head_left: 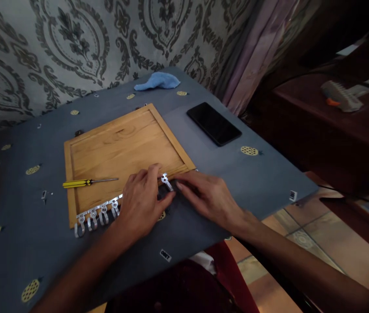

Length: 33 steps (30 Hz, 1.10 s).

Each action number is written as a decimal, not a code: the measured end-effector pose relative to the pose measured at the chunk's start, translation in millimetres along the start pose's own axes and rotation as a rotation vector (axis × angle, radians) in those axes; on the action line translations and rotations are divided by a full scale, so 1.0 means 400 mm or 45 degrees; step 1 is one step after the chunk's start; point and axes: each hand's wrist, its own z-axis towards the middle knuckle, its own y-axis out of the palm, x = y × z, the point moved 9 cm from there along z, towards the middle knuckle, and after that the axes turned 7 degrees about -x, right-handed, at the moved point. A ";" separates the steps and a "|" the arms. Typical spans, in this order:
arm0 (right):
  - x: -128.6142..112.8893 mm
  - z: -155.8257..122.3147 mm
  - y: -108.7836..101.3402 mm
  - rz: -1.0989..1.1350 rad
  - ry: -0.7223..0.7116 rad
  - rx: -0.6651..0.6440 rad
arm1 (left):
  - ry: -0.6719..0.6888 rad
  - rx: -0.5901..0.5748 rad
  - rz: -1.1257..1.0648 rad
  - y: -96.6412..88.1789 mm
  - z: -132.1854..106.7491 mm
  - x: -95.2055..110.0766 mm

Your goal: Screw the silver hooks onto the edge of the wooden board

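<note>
Patterned wall [73, 39] behind; below it, counter [239, 191] under blue-grey cover. On counter: wooden board [112, 152], flat, with metal hooks [93, 216] along near edge. Left hand [143, 202] over metal hooks, thumb and forefinger slightly apart around end hook [166, 180]; firm hold not confirmed. Right hand [212, 195] at right end of board's near edge, fingers bunched beside end hook; cannot tell whether gripping anything. Screwdriver [77, 184] lying across board's left side. Phone [214, 123] and blue cloth [158, 81] farther off. Step in hand, as judged: lining up metal hooks with board edge. Required next, as judged: steady left hand, fine adjustment by right fingers.
</note>
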 end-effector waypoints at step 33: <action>-0.037 -0.022 0.052 -0.461 -0.412 -0.151 | 0.017 -0.020 -0.064 -0.016 -0.006 -0.002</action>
